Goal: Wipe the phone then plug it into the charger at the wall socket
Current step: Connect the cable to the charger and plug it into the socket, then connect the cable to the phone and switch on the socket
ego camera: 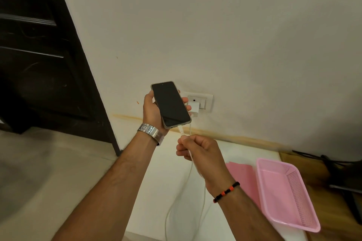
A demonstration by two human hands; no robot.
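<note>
My left hand (151, 110) holds a phone (170, 103) with a dark screen and a pale case, screen up, in front of the wall. My right hand (199, 149) pinches the white charger cable (189, 174) just behind its plug (180, 129), whose tip sits at the phone's bottom edge. Whether the plug is seated in the port I cannot tell. The white charger block (194, 108) is in the wall socket (203, 100), partly hidden by the phone. The cable hangs in a loop below my hands.
A pink mesh basket (274, 164) lies at the right on a white surface (166, 172), with a pink cloth (242, 174) beside it. A dark door (43, 55) fills the left. Dark objects (344, 178) rest on a wooden top at the far right.
</note>
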